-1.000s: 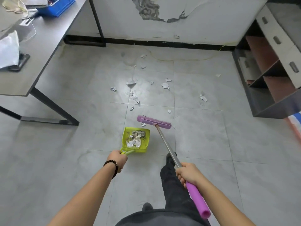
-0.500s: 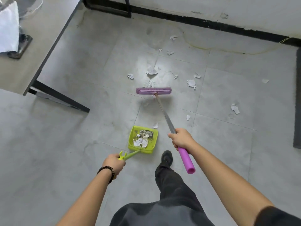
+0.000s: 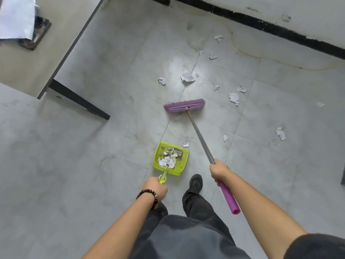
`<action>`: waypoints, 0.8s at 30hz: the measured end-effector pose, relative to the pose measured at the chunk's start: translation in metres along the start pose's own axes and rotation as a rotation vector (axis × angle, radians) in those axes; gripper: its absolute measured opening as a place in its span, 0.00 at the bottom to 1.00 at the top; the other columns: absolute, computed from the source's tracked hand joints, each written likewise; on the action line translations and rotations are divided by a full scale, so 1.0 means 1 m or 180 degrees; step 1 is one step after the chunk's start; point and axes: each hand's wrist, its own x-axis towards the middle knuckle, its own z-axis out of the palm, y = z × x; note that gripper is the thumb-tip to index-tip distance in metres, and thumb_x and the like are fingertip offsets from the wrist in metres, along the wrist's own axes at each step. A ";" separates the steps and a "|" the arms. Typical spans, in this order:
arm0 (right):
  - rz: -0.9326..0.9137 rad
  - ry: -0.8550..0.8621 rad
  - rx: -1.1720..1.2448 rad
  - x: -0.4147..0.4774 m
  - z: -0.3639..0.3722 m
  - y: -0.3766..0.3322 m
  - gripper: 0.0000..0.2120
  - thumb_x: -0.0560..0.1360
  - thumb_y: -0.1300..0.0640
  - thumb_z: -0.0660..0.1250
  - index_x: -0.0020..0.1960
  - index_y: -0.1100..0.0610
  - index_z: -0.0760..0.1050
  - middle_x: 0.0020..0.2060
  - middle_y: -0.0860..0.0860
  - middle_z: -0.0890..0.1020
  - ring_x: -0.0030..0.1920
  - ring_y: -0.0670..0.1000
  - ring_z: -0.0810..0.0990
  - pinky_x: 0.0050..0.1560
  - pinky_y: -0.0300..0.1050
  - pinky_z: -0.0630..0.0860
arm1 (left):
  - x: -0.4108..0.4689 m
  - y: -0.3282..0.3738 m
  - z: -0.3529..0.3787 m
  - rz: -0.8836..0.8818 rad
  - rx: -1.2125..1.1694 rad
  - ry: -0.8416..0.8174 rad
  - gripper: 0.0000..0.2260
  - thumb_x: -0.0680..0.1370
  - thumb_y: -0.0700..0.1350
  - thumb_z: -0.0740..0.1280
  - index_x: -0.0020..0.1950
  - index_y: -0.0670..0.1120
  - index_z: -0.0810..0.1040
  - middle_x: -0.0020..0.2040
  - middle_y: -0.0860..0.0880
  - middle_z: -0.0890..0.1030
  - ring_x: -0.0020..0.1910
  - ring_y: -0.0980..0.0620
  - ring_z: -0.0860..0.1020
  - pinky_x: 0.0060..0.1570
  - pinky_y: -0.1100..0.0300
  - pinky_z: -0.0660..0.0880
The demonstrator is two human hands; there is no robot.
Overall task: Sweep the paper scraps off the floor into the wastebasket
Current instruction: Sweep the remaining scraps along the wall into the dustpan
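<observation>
My left hand grips the handle of a lime-green dustpan that rests on the floor and holds several paper scraps. My right hand grips the metal shaft of a broom just above its purple grip. The purple broom head sits on the tiles beyond the dustpan. Several white paper scraps lie scattered past and to the right of the broom head; a small scrap lies just beyond the dustpan's front edge. No wastebasket is in view.
A grey table with a black leg stands at the left, carrying white paper and a dark object. A white wall with a black baseboard runs along the back right. My black shoe stands next to the dustpan.
The broom head went out from beside the dustpan to the tiles farther ahead, then drew slightly back. The view tilted down and I stepped closer to the scraps. The dustpan stays on the floor.
</observation>
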 end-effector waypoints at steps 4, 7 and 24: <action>0.0285 -0.0099 0.0338 -0.076 0.047 0.039 0.17 0.75 0.63 0.50 0.60 0.57 0.71 0.34 0.58 0.72 0.23 0.54 0.70 0.22 0.39 0.68 | -0.010 -0.010 -0.003 0.0103 0.0144 -0.0211 0.04 0.74 0.38 0.59 0.44 0.43 0.74 0.33 0.46 0.74 0.33 0.43 0.76 0.33 0.60 0.73; 0.0452 -0.0154 0.0918 -0.123 0.077 0.050 0.13 0.77 0.63 0.52 0.57 0.60 0.72 0.28 0.55 0.69 0.19 0.50 0.66 0.22 0.37 0.63 | -0.017 -0.020 -0.016 0.0180 0.0220 -0.0315 0.04 0.77 0.39 0.60 0.43 0.40 0.72 0.34 0.47 0.71 0.35 0.45 0.74 0.32 0.60 0.74; 0.0469 0.0403 0.1592 -0.103 0.118 -0.006 0.20 0.72 0.66 0.48 0.60 0.62 0.71 0.30 0.58 0.74 0.24 0.54 0.71 0.28 0.43 0.71 | 0.011 -0.069 -0.083 0.0500 0.1462 -0.0288 0.06 0.73 0.36 0.57 0.43 0.43 0.72 0.32 0.40 0.72 0.25 0.48 0.64 0.25 0.64 0.63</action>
